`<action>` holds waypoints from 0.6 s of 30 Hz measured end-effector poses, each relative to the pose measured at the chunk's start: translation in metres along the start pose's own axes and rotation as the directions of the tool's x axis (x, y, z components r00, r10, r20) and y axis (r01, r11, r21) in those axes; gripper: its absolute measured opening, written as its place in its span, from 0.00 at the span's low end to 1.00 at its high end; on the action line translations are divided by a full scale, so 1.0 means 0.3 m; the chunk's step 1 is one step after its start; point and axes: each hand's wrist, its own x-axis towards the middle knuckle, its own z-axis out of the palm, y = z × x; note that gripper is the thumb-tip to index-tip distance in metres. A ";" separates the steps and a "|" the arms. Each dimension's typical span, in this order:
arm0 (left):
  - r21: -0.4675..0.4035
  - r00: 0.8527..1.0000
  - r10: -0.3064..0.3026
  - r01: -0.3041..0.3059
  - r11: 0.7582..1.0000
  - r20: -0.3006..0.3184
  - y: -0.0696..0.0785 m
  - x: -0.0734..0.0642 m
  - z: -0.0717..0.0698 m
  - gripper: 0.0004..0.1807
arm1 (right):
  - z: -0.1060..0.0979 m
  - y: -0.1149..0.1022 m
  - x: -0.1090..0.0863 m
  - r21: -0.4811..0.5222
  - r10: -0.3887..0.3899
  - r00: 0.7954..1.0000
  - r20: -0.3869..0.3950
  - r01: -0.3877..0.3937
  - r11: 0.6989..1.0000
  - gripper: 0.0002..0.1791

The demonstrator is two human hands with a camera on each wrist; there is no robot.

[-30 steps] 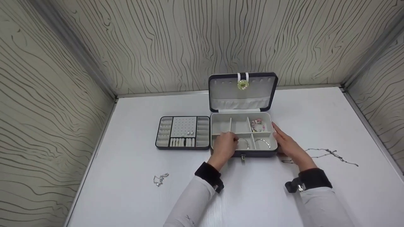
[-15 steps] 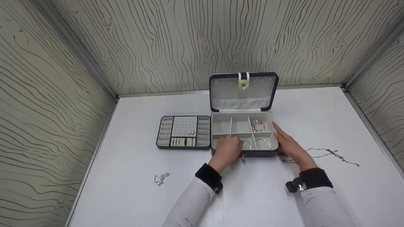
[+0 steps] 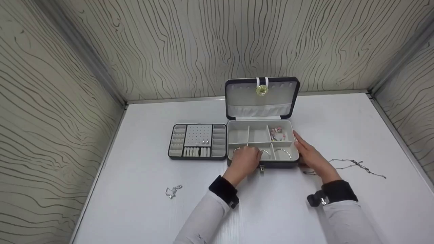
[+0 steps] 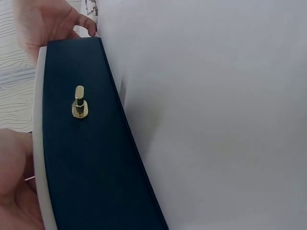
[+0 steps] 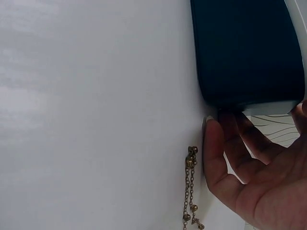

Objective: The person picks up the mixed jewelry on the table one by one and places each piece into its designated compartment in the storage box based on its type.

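Note:
The jewelry box point(image 3: 260, 164), dark blue with a pale divided inside, stands with its lid up. My left hand point(image 3: 244, 159) reaches into its front row, fingers curled, covering parts of the left and middle compartments. It pinches a silvery bracelet point(image 3: 265, 153) at the middle compartment; the fingertips are mostly hidden. Another bracelet point(image 3: 236, 149) shows partly behind that hand. A thin silver bracelet point(image 3: 284, 153) lies in the front right compartment, and a pink beaded bracelet point(image 3: 278, 134) in the back right one. My right hand point(image 3: 312, 157) rests its fingers against the box's right side.
Left of the box lies a tray point(image 3: 197, 157) with ring rolls and a pair of pearl-like earrings point(image 3: 205, 142). A small silvery chain point(image 3: 173, 191) is at the front left. A long beaded necklace point(image 3: 356, 163) spreads on the table beside my right hand.
My left hand has shifted slightly right, toward the middle front compartment, uncovering part of a bracelet in the left one. The bracelet in the middle has shifted a little. My right hand stays in place.

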 end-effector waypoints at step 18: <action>-0.221 0.989 0.050 -0.080 0.972 -0.138 -0.091 -0.130 -0.090 0.09 | -0.003 -0.001 0.004 -0.023 -0.009 1.000 -0.017 0.008 1.000 0.32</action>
